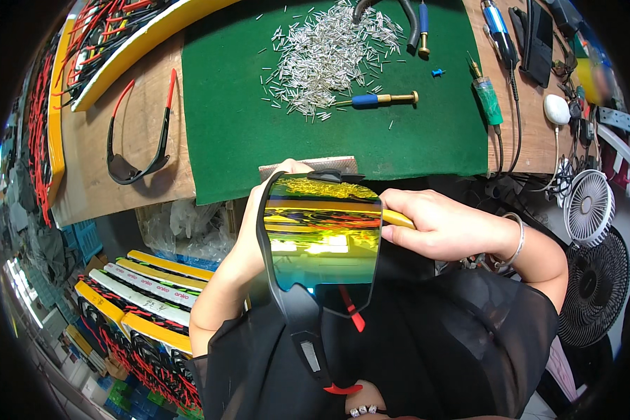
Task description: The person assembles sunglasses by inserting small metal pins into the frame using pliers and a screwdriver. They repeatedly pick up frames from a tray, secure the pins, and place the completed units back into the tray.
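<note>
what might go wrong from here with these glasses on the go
The mirrored lens might get scratched if the right hand slips, since the yellow handle it grips sits right by the lens edge.
A bump could scatter the metal pins, which lie loose on the green mat.
The green-handled tool could be dragged if its cord, trailing toward the bench's near edge, snags.

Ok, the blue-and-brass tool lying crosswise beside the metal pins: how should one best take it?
Probably around the blue handle, from the right: the thin tip points left toward the metal pins, while the brass end faces away from the pile.
</note>
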`<state>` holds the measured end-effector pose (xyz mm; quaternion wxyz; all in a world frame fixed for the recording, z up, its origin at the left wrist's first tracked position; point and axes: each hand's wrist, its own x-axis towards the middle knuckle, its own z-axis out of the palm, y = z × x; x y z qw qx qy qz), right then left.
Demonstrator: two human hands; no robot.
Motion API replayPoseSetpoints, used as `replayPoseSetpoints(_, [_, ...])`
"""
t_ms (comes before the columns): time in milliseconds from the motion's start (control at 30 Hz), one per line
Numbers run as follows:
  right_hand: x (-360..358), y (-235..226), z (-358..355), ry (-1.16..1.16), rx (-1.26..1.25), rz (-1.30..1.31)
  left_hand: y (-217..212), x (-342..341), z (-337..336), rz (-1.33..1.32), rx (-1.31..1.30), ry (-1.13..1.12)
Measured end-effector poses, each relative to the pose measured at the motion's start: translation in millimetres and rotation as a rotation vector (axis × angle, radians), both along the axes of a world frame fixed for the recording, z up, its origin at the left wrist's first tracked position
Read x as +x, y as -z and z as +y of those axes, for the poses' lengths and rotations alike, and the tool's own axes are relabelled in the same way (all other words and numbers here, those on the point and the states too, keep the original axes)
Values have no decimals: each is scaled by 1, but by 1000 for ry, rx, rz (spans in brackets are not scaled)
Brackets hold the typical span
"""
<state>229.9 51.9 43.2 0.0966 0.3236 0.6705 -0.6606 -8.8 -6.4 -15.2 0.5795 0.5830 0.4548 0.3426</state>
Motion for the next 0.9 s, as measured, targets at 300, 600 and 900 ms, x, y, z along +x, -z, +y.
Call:
replayPoseSetpoints(300, [-1,4,-13,-21,326,21,-21,9,-1,98,-261,-179])
replayPoseSetpoints(600, [3,5,-19,-40,721,77,-30,22,2,-524,-586,-340])
replayPoseSetpoints(900, [-1,3,-12,-27,474,46,-30,20,5,-263,-537,-349])
